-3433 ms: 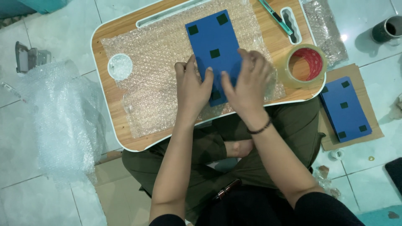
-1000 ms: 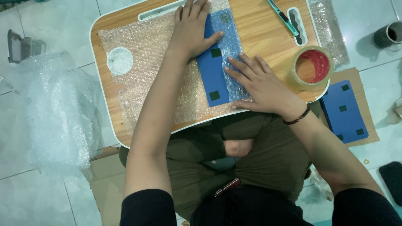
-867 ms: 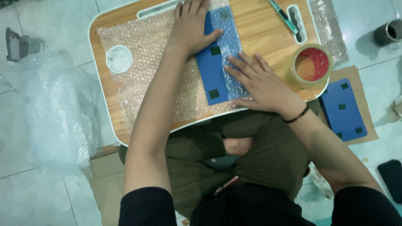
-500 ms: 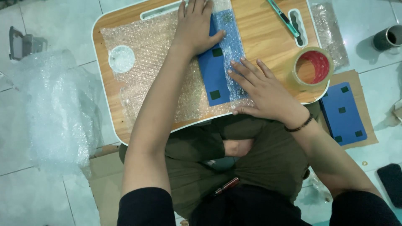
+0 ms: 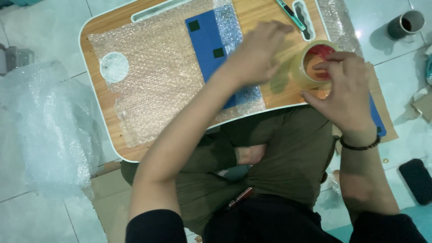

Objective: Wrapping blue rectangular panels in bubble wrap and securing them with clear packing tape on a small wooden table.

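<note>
Sitting cross-legged behind a wooden lap tray (image 5: 112, 108), the person works over a sheet of bubble wrap (image 5: 157, 85) spread across it. A blue board (image 5: 207, 45) with small dark squares lies on the wrap, its right side partly covered by a folded flap of wrap and its lower end hidden by the left forearm. The left hand (image 5: 256, 54) hovers over the board's right edge, blurred, fingers loosely curled and holding nothing that shows. The right hand (image 5: 342, 85) grips a tape roll (image 5: 310, 67) at the tray's right edge, fingertips pinched at its rim; the roll is clear-yellowish with a red core.

A teal-handled cutter (image 5: 290, 13) lies at the tray's top right beside a slot. A loose heap of bubble wrap (image 5: 45, 130) sits on the tiled floor to the left. A grey cup (image 5: 405, 24) stands on the floor at upper right, a dark phone (image 5: 416, 180) at lower right. Cardboard (image 5: 389, 130) shows under the right wrist, with a second blue board (image 5: 375, 119) on it, mostly hidden.
</note>
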